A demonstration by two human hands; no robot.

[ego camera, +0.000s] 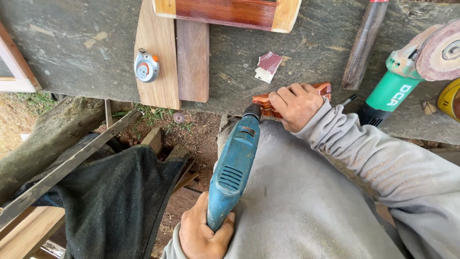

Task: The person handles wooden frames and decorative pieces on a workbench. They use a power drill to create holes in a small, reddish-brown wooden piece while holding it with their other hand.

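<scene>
A blue electric drill [235, 165] is gripped at its handle by the left hand [203, 235], the fingers closed fully around it. A small reddish wooden piece [268, 101] is pressed down at the edge of the grey workbench [72, 52] by the right hand [294, 104], fingers curled over it. The drill's tip is hidden against the piece, and most of the piece is covered by the hand. A green angle grinder [397, 81] lies nearby, partly cut off.

Soft, even daylight here, looks overcast, nothing blown out. Shadows are faint, just a dim patch under the bench [306, 52] edge. No glare. Focus is sharp pretty much everywhere, with a bit of wide-angle bending toward the corners.
</scene>
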